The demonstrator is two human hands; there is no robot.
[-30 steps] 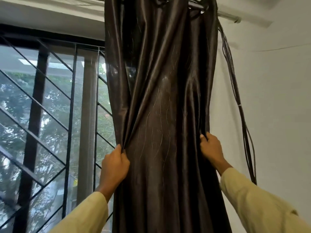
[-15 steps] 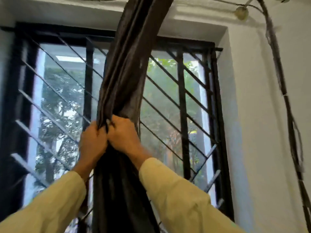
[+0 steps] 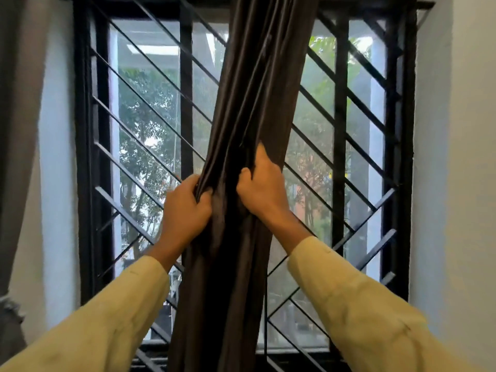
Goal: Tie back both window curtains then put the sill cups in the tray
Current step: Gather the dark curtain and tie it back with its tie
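Note:
A dark brown satin curtain [image 3: 255, 89] hangs bunched into a thick rope in front of the middle of the window, slanting from upper right to lower left. My left hand [image 3: 185, 210] grips its left edge at mid height. My right hand [image 3: 261, 189] grips its right side slightly higher, fingers dug into the folds. Both hands are shut on the fabric, close together. A second curtain [image 3: 18, 130] hangs at the far left edge, greyish and blurred. No cups or tray are in view.
Behind the curtain is a black-framed window [image 3: 83, 157] with slanted black metal grille bars [image 3: 357, 146] and trees outside. White walls [image 3: 456, 183] stand on both sides of the window recess.
The curtain was spread wide at the right with my hands at its two edges; it is now gathered into a narrow bundle at the window's middle, both hands together. The view has shifted left and down.

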